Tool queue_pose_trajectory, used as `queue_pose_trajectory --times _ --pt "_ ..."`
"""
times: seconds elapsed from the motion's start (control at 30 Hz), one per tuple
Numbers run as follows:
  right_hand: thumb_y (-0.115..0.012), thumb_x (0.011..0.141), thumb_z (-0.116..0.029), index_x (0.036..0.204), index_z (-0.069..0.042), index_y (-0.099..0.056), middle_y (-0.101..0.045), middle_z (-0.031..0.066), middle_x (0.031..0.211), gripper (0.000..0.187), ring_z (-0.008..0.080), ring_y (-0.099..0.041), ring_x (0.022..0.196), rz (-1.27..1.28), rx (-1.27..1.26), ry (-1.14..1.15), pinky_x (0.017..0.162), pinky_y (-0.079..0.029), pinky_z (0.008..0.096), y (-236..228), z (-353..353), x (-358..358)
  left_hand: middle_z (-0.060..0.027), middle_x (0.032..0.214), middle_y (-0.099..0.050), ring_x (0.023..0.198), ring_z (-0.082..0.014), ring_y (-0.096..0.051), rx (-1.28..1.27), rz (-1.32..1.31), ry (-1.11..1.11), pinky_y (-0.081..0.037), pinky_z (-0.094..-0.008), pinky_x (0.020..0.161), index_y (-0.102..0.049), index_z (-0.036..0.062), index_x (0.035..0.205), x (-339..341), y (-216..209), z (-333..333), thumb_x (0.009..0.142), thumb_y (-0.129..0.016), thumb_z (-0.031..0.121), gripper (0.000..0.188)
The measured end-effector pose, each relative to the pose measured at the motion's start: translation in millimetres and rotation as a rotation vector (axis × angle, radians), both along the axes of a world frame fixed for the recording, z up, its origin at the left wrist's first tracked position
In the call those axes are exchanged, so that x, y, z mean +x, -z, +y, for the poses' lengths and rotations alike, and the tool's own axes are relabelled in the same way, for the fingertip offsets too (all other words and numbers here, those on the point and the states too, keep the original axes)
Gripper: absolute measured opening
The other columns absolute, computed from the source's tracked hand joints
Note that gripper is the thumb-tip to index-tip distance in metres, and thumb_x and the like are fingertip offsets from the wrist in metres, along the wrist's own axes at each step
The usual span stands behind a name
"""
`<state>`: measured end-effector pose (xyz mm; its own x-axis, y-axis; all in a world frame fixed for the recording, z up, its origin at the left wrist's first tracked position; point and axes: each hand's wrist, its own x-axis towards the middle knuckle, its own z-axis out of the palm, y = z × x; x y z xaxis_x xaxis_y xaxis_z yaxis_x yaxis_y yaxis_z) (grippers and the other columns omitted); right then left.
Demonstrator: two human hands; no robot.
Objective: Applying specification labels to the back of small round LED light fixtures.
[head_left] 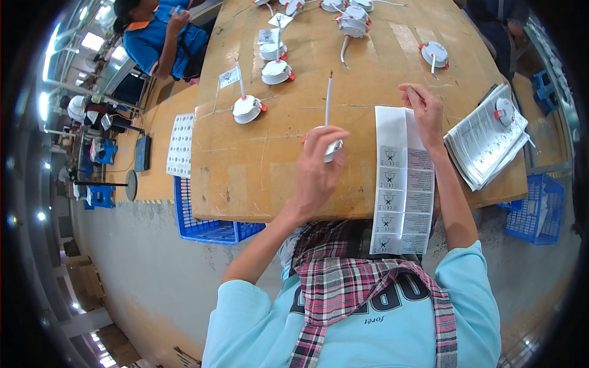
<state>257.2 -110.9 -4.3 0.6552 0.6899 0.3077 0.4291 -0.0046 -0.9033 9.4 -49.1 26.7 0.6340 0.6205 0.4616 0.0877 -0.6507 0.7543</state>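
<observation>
A round white downlight [334, 149] with a white cable standing up from it rests on the table in front of me. My left hand [320, 165] is curled over it and covers most of its body. To the right lies a long sheet of white and grey stickers [402, 184], its lower end hanging past the table's near edge. By the sheet's top right corner is my right hand [423, 113], raised with thumb and fingers pinched together. Whatever is between those fingertips cannot be made out.
More downlights [246, 109] stand on the wooden table [245, 178], some with sticker flags [229, 78] on their cables. A stack of printed sheets [485, 144] lies at the right, with another downlight on top. Blue crates [208, 230] sit below the table. A co-worker [162, 40] is at the far left.
</observation>
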Motion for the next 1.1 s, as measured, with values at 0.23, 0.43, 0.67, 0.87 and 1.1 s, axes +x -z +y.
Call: queue_pose_trajectory --times 0.23,0.43,0.67,0.87,1.1 --pt "-0.051 0.09 -0.009 0.095 0.002 -0.064 -0.065 0.0136 0.087 0.017 0.0229 -0.063 0.076 -0.123 -0.068 -0.09 0.067 -0.049 0.0321 -11.1 -14.9 -13.3 -0.0157 0.114 -0.055 0.101 -0.0254 -0.058 -0.109 0.229 0.111 -0.048 -0.0323 0.082 -0.049 -0.0004 0.119 39.1 3.5 -14.2 0.085 -0.059 0.004 0.036" --pt "-0.051 0.089 -0.008 0.095 0.001 -0.061 -0.062 0.0154 0.092 0.015 0.0324 -0.059 0.086 -0.255 -0.119 -0.069 0.075 -0.046 0.0377 4.8 -26.9 -11.8 -0.0192 0.125 -0.049 0.109 -0.0248 -0.056 -0.45 0.286 0.167 -0.048 -0.0315 0.087 -0.034 -0.0051 0.131 52.2 18.3 2.2 0.09 -0.055 0.009 0.049" --pt "-0.052 0.087 -0.006 0.097 0.0 -0.061 -0.057 0.0125 0.091 0.014 0.0292 -0.057 0.086 -0.411 -0.132 -0.013 0.076 -0.046 0.037 18.1 -26.7 -18.5 -0.0202 0.115 -0.057 0.098 -0.0192 -0.061 -0.961 0.239 0.237 -0.049 -0.0271 0.084 -0.029 -0.0117 0.133 64.8 6.7 10.3 0.09 -0.058 0.023 0.062" --pt "-0.055 0.083 -0.002 0.098 -0.001 -0.06 -0.056 0.011 0.09 0.016 0.0275 -0.055 0.089 -0.365 -0.082 -0.07 0.078 -0.046 0.0368 14.4 -25.0 -16.6 -0.0109 0.094 -0.067 0.083 -0.0138 -0.064 -0.975 0.515 0.364 -0.052 -0.0242 0.075 -0.059 -0.0057 0.111 78.8 12.3 20.7 0.09 -0.059 0.025 0.037" --pt "-0.061 0.08 -0.003 0.093 -0.002 -0.061 -0.055 0.0089 0.089 0.013 0.0266 -0.053 0.089 -0.578 -0.002 -0.133 0.077 -0.046 0.0365 -5.9 -32.2 -23.2 -0.0075 0.093 -0.067 0.082 -0.0114 -0.064 -1.141 0.366 0.264 -0.05 -0.0223 0.073 -0.064 -0.0003 0.104 84.2 11.8 33.3 0.092 -0.057 0.027 0.031"
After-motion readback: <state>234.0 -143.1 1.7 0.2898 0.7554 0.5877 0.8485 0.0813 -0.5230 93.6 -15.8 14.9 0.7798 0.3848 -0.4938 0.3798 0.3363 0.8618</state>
